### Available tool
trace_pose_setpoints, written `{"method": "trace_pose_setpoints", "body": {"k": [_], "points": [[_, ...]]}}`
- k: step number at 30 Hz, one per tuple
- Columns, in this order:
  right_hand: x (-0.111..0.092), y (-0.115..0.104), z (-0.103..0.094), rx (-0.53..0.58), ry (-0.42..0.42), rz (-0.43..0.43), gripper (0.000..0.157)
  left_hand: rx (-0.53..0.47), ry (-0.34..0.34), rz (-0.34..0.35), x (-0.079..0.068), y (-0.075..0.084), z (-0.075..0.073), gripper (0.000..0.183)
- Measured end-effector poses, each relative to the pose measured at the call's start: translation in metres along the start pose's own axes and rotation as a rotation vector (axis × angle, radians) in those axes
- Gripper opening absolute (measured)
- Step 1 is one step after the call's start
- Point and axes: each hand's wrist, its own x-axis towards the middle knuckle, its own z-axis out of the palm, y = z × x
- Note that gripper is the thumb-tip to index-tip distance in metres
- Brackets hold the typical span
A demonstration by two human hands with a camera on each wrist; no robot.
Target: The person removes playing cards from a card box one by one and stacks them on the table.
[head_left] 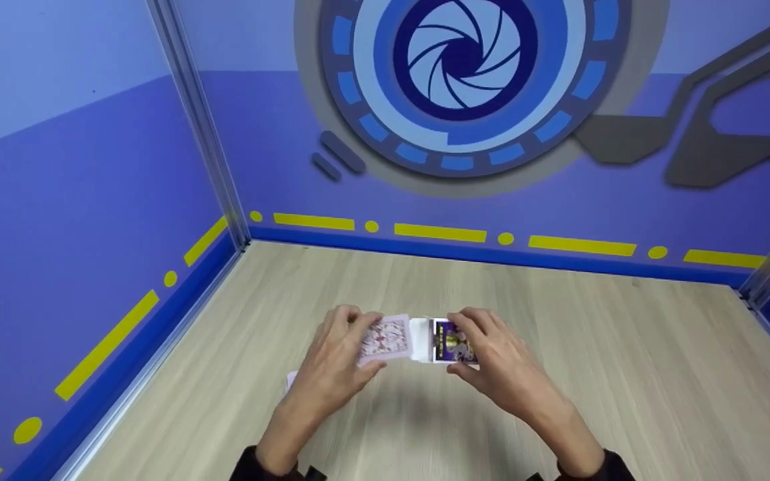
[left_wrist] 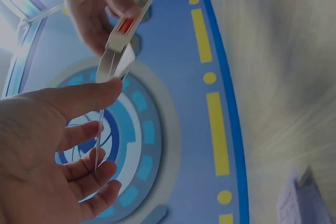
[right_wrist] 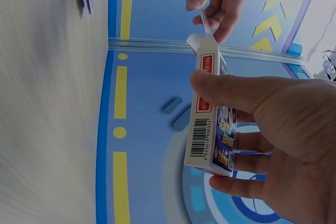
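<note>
My left hand (head_left: pixel 333 354) pinches a thin playing card or small packet of cards (head_left: pixel 386 336), patterned back up, between thumb and fingers. Edge-on in the left wrist view, the card (left_wrist: pixel 98 145) looks very thin. A card box (head_left: pixel 448 342) with a dark printed face is gripped by my right hand (head_left: pixel 505 357). Its white end flap stands open towards the card, whose end overlaps the box mouth in the left wrist view. In the right wrist view the box (right_wrist: pixel 199 137) shows a barcode and a red label along its narrow side. Both hands are above the table.
A pile of cards (left_wrist: pixel 302 205) lies on the wooden table (head_left: pixel 625 374), mostly hidden behind my left forearm in the head view. Blue printed panels (head_left: pixel 278 140) enclose the back and sides, joined by a metal corner post (head_left: pixel 201 120).
</note>
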Motion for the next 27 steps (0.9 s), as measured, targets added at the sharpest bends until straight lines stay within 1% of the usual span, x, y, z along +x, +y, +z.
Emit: {"method": "trace_pose_setpoints", "body": {"k": [2, 5, 7, 10, 12, 14, 17, 21, 24, 27], "points": [[0.0, 0.0, -0.001, -0.005, 0.003, 0.012, 0.076, 0.011, 0.041, -0.016, 0.0, -0.004, -0.005, 0.065], [0.0, 0.0, -0.001, -0.01, 0.007, 0.018, 0.077, 0.018, 0.06, -0.055, -0.001, -0.009, -0.01, 0.066], [0.0, 0.001, -0.002, -0.017, 0.008, 0.019, 0.077, 0.017, 0.056, -0.077, -0.002, -0.012, -0.014, 0.066], [0.0, 0.001, -0.002, -0.02, 0.008, 0.023, 0.077, 0.01, 0.019, -0.121, -0.003, -0.018, -0.019, 0.064], [0.0, 0.001, -0.002, -0.024, 0.005, 0.027, 0.077, 0.006, -0.023, -0.165, -0.004, -0.023, -0.023, 0.063], [0.0, 0.001, -0.002, -0.028, 0.001, 0.033, 0.077, 0.0, -0.082, -0.221, -0.006, -0.028, -0.026, 0.062], [0.0, 0.0, -0.002, -0.032, -0.008, 0.048, 0.077, -0.019, -0.189, -0.32, -0.009, -0.036, -0.029, 0.062], [0.0, 0.0, -0.001, -0.034, -0.02, 0.066, 0.077, -0.03, -0.34, -0.445, -0.012, -0.046, -0.026, 0.062], [0.0, 0.0, -0.001, -0.033, -0.024, 0.071, 0.077, -0.008, -0.411, -0.497, -0.014, -0.053, -0.022, 0.061], [0.0, -0.001, -0.001, -0.036, -0.022, 0.072, 0.077, 0.011, -0.438, -0.517, -0.016, -0.059, -0.018, 0.059]]}}
